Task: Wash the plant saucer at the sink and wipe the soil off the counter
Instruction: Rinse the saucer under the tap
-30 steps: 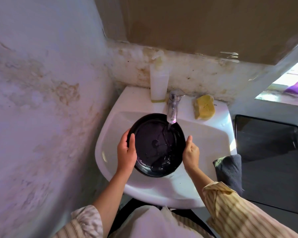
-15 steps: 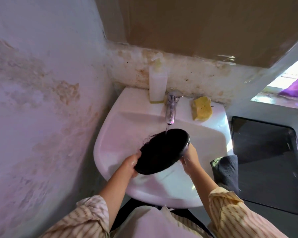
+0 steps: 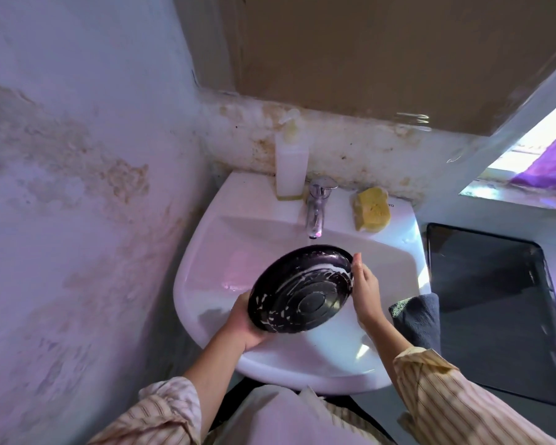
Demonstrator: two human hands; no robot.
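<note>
The black round plant saucer [image 3: 302, 290] is tilted over the white sink [image 3: 203, 252], its ringed underside facing me with wet whitish streaks on it. My left hand [image 3: 241, 322] grips its lower left rim from beneath. At the right rim my right hand [image 3: 365, 293] holds the edge, thumb pointing up, the fingers partly hidden behind the saucer. The chrome tap [image 3: 315, 210] stands just behind the saucer's top edge.
A yellow sponge [image 3: 371, 210] lies on the sink ledge right of the tap, a white soap bottle [image 3: 291, 168] to its left. A dark grey cloth [image 3: 418, 319] hangs over the sink's right edge beside a black tray [image 3: 495, 300]. A stained wall closes the left side.
The saucer was held level and face up under the running tap, then tipped over. Now its underside faces me, and my left hand has slid beneath its lower rim.
</note>
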